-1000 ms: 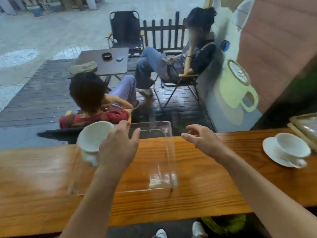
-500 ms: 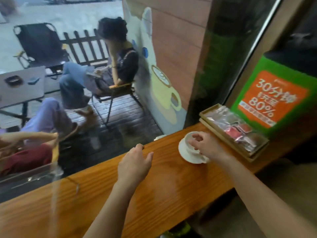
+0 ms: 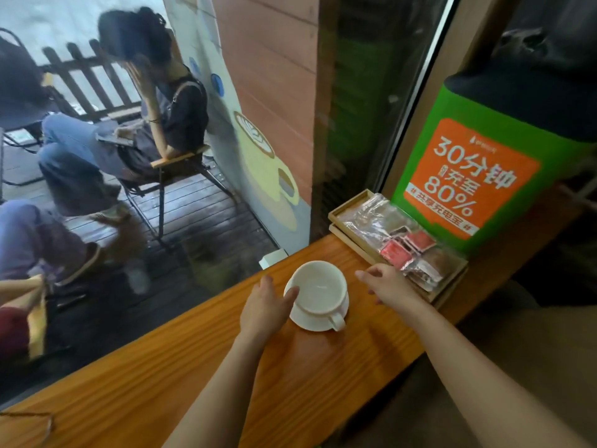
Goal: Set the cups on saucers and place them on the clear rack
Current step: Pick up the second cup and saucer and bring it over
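Now flanked: cup [image 3: 318,290] on saucer [image 3: 310,320], handle toward 5 o'clock.
Left hand [image 3: 263,307] open at 9 o'clock, seemingly touching; right hand [image 3: 389,284] open, empty at 3 o'clock.

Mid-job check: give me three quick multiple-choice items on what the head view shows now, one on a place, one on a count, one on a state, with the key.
1. Where does the white ceramic cup stand?
A. on the white saucer
B. in the wooden tray of sachets
C. bare on the wooden counter

2. How many white cups show on the counter?
A. one
B. two
C. three

3. What is the left hand doing?
A. lifting the cup clear
B. open, fingertips at the cup's rim
C. closed around the handle

Key: 1 A, the saucer's rim shows beneath the cup. 2 A, only one cup is visible. 3 B, the fingers are spread beside the rim; the right hand hovers open, apart from the cup.
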Motion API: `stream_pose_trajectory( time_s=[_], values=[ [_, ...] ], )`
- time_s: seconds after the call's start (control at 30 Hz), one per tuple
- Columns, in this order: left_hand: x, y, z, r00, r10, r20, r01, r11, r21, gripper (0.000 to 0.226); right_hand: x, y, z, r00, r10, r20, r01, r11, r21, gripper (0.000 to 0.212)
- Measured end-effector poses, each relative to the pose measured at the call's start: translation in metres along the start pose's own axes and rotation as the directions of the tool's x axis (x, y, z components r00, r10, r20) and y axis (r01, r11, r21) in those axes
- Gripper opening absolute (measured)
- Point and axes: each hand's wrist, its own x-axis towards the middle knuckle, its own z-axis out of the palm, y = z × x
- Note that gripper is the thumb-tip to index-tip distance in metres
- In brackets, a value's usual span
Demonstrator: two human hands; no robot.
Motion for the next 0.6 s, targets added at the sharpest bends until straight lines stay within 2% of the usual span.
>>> stream_pose_trajectory(
  time_s=[0.17, 0.3, 0.33, 0.43, 0.47, 0.6],
  values=[
    [0.017, -0.006, 0.012, 0.963, -0.183, 0.2, 0.233, 0.936, -0.264, 0.076, 0.018, 0.011, 0.023, 0.991, 0.078, 0.112, -0.092, 0.988, 0.125, 0.067],
    [0.019, -0.007, 0.014, 0.922, -0.22, 0.319, 0.345, 0.842, -0.415, 0.073, 0.024, 0.021, 0.033, 0.974, 0.102, 0.203, -0.147, 0.965, 0.218, 0.073],
    [0.018, -0.007, 0.014, 0.909, -0.227, 0.349, 0.376, 0.805, -0.458, 0.068, 0.025, 0.023, 0.034, 0.97, 0.109, 0.216, -0.162, 0.956, 0.246, 0.072],
    [0.015, -0.006, 0.012, 0.835, -0.158, 0.528, 0.518, 0.552, -0.654, 0.048, 0.026, 0.026, 0.036, 0.953, 0.102, 0.285, -0.201, 0.917, 0.345, 0.06],
    [0.015, -0.007, 0.012, 0.824, -0.139, 0.55, 0.537, 0.505, -0.676, 0.047, 0.026, 0.026, 0.037, 0.951, 0.092, 0.296, -0.205, 0.904, 0.375, 0.055],
    [0.015, -0.015, 0.011, 0.827, -0.214, 0.521, 0.543, 0.545, -0.639, 0.056, 0.024, 0.026, 0.042, 0.966, 0.081, 0.244, -0.185, 0.876, 0.445, 0.047]
  ],
)
